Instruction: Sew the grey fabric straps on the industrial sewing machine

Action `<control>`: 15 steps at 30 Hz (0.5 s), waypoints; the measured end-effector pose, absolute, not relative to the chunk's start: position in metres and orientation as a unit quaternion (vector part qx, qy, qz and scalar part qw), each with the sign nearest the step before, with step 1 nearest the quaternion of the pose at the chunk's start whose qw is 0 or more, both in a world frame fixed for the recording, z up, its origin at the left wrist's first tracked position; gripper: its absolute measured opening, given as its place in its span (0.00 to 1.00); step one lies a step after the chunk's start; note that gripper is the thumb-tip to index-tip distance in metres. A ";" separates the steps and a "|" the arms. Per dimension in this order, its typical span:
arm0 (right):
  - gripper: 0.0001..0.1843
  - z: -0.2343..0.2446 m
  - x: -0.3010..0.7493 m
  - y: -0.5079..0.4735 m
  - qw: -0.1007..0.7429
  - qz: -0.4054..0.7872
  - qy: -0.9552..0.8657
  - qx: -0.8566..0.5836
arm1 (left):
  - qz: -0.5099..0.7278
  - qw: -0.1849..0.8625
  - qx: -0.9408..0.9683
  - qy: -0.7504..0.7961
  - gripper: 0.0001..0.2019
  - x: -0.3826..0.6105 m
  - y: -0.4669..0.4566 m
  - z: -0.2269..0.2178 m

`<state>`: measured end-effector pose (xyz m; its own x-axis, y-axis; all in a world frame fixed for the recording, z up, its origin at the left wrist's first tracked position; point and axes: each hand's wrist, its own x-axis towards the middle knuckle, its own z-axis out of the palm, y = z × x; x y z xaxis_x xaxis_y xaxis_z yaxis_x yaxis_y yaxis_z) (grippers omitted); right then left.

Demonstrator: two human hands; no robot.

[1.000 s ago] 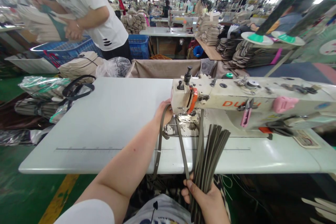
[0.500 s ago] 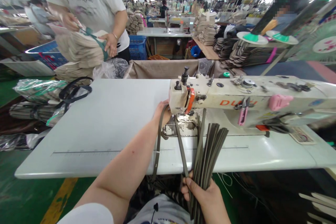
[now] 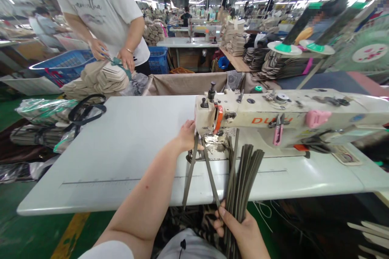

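In the right hand (image 3: 244,232), at the near edge of the sewing table (image 3: 136,141), the fingers are closed around a bundle of dark fabric strips (image 3: 247,174), whose far ends fan loosely over the tabletop; gripping them low presumably leaves those ends free to be picked out singly. The thumb and forefinger pin one separate strip (image 3: 212,178) left of the bundle, and it slants away toward the needle plate (image 3: 217,151) of the sewing machine (image 3: 294,107), probably so that it lies straight there. The left hand (image 3: 185,137) rests beside the machine head's left side, its fingers pointing to the far side and its thumb near the plate, seemingly to guide work. A hanging strip (image 3: 190,176) runs from there to the near edge; whether those fingers pinch it, I cannot tell. Pink thread snips (image 3: 277,134) hang on the machine's front, likely for easy reach.
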<state>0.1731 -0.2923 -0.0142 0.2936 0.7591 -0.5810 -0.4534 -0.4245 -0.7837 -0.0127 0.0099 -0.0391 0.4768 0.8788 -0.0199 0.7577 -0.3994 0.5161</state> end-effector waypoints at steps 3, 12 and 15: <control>0.42 -0.010 0.177 -0.297 0.504 0.589 -0.120 -0.620 | 0.117 0.236 0.817 0.513 0.59 -0.009 0.007 -0.031; 0.46 -0.007 0.187 -0.313 0.503 0.603 -0.098 -0.612 | 0.119 0.235 0.814 0.518 0.58 -0.007 0.004 -0.026; 0.50 -0.012 0.189 -0.316 0.490 0.596 -0.097 -0.629 | 0.124 0.242 0.812 0.516 0.60 -0.007 0.003 -0.025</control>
